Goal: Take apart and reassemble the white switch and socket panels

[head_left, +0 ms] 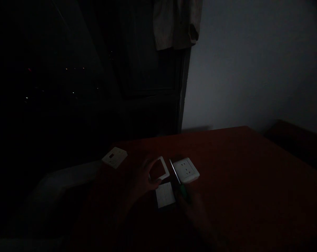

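Note:
In the dim head view my left hand (145, 177) grips the left side of a white square cover frame (166, 168), thumb at its lower edge and fingers at its upper left. My right hand (191, 203) is closed round the green handle of a screwdriver (176, 172), whose metal shaft points up and away to the left. Between my hands, nearer to me, lies a white switch panel (165, 195) with dark edges. A white wall socket (186, 170) rests just right of the screwdriver shaft. Darkness hides much of both hands.
A second white socket-like plate (115, 157) lies at the table's left edge. The reddish-brown table (226, 154) reaches back to a pale wall (247, 70). A dark window (69, 80) stands at the left, with a curtain (175, 24) above. A pale chair-like shape (69, 178) is at the lower left.

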A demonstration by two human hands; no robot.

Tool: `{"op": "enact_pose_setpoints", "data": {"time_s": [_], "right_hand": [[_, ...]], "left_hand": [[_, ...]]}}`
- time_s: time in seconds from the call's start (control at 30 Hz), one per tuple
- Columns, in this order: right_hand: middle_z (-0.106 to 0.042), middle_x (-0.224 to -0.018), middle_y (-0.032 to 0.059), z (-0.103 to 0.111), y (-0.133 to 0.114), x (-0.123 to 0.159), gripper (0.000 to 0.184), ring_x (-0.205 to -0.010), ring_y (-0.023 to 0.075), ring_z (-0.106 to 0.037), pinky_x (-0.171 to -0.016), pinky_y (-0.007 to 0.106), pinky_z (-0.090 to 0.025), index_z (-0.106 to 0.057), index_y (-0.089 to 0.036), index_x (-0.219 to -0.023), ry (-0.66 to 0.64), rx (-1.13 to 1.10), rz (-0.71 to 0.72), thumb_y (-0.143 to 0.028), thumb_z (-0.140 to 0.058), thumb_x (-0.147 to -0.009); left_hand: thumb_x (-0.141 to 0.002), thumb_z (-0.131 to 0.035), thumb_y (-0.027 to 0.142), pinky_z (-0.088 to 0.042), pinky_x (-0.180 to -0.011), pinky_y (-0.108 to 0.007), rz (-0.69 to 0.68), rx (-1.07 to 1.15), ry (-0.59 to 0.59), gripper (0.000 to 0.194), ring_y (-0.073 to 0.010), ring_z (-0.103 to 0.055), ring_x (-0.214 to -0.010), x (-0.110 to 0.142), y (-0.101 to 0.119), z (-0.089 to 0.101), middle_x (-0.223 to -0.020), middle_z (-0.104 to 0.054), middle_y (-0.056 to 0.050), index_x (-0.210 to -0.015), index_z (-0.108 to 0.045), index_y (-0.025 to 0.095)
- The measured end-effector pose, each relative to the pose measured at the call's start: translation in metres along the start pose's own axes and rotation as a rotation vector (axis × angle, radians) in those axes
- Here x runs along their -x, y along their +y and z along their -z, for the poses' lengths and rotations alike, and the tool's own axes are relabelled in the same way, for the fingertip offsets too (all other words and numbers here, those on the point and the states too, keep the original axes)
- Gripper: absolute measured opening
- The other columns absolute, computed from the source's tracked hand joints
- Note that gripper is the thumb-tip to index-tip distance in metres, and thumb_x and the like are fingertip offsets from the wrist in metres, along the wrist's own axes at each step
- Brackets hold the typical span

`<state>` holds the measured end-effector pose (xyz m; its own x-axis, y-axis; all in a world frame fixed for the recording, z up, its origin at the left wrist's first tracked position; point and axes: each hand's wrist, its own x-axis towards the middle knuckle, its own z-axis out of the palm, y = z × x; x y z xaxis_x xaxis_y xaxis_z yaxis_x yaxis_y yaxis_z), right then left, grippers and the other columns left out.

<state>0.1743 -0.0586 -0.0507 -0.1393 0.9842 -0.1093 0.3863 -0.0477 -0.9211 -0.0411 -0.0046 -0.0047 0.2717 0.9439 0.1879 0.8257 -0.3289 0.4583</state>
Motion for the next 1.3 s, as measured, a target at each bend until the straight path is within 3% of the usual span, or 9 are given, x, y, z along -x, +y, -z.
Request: {"op": "enact_pose_setpoints", "data": {"time_s": [0.17, 0.4, 0.6, 0.77, 1.2, 1.3], "right_hand": [[-0.068, -0.075, 0.005, 0.001, 0.003, 0.0, 0.033, -0.065, 0.0177, -0.06, -0.056, 0.022, -0.043, -0.063, -0.015, -0.086, 0.017, -0.003, -0.009, -0.043, -0.045, -0.086], [-0.069, -0.079, 0.0055, 0.002, 0.004, 0.001, 0.036, -0.068, 0.0176, -0.061, -0.058, 0.023, -0.044, -0.064, -0.015, -0.09, 0.028, -0.018, -0.01, -0.045, -0.044, -0.086], [-0.067, -0.072, 0.0039, -0.002, 0.002, 0.001, 0.036, -0.062, 0.0155, -0.059, -0.054, 0.022, -0.042, -0.064, -0.015, -0.083, 0.018, 0.032, -0.02, -0.047, -0.048, -0.084], [-0.068, -0.075, 0.0054, -0.001, -0.003, 0.002, 0.033, -0.064, 0.0171, -0.06, -0.055, 0.023, -0.043, -0.064, -0.015, -0.092, 0.02, 0.07, -0.013, -0.042, -0.047, -0.085], [-0.07, -0.082, 0.0087, -0.003, 0.0, 0.0, 0.033, -0.069, 0.0194, -0.063, -0.059, 0.025, -0.046, -0.064, -0.014, -0.096, 0.021, 0.1, 0.021, -0.039, -0.044, -0.085], [-0.07, -0.079, 0.0081, -0.002, -0.002, 0.001, 0.034, -0.066, 0.0187, -0.063, -0.057, 0.024, -0.045, -0.065, -0.014, -0.094, 0.016, 0.097, 0.01, -0.039, -0.044, -0.085]], "left_hand": [[-0.065, -0.073, 0.024, -0.035, -0.107, -0.046, 0.014, 0.043, -0.107, 0.083, -0.0295, -0.038, -0.131, 0.03, 0.021, -0.004, -0.143, -0.041, -0.006, -0.139, -0.036, 0.031], [-0.066, -0.073, 0.029, -0.035, -0.108, -0.049, 0.122, 0.077, -0.222, 0.078, -0.0348, -0.035, -0.134, 0.057, 0.033, -0.033, -0.148, -0.034, -0.009, -0.138, -0.043, 0.028], [-0.067, -0.07, 0.026, -0.031, -0.111, -0.048, 0.149, 0.092, -0.194, 0.08, -0.0342, -0.033, -0.135, 0.063, 0.027, -0.042, -0.15, -0.031, -0.01, -0.14, -0.039, 0.025], [-0.07, -0.071, 0.032, -0.034, -0.11, -0.046, 0.152, 0.101, -0.191, 0.082, -0.0337, -0.034, -0.135, 0.064, 0.026, -0.039, -0.152, -0.03, -0.008, -0.143, -0.035, 0.028], [-0.063, -0.078, 0.038, -0.029, -0.111, -0.049, 0.176, 0.11, -0.217, 0.086, -0.035, -0.033, -0.135, 0.062, 0.024, -0.038, -0.15, -0.034, -0.006, -0.14, -0.039, 0.032], [-0.062, -0.079, 0.043, -0.028, -0.111, -0.051, 0.174, 0.126, -0.22, 0.089, -0.0371, -0.032, -0.135, 0.062, 0.023, -0.039, -0.149, -0.033, -0.01, -0.14, -0.04, 0.027]]}}
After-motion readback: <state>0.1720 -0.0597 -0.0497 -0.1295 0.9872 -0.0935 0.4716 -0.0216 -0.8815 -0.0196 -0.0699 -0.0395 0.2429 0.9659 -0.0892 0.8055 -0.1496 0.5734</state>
